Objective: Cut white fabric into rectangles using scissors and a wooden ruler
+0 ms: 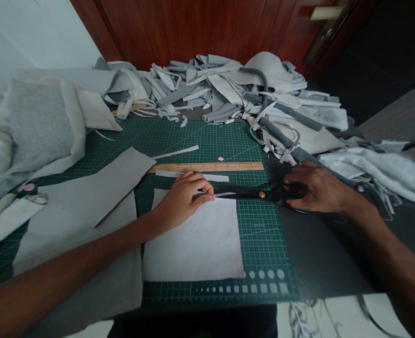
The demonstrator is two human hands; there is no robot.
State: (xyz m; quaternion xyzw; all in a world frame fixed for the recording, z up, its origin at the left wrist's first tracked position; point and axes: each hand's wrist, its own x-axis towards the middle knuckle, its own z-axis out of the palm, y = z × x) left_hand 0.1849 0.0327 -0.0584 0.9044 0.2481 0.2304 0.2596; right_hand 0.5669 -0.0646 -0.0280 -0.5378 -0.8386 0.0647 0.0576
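Observation:
My right hand [316, 188] grips the handles of black tailor's shears [246, 194], whose brass-pivoted blades point left along the top of a white fabric sheet [193, 244]. My left hand [182, 199] lies on that sheet's upper edge, its fingertips just beside the blade tips. The sheet rests on a green cutting mat [264, 253]. Above my left hand, a wooden ruler [207, 166] lies across the mat, apart from both hands. The lower blade is hidden against the fabric.
Large grey fabric pieces [88, 192] overlap the mat's left side. A heap of grey and cream offcuts [211, 89] lies behind the mat, against a reddish wooden door [193, 28]. Thick white fabric [376, 171] lies at right, on a dark tabletop [320, 249].

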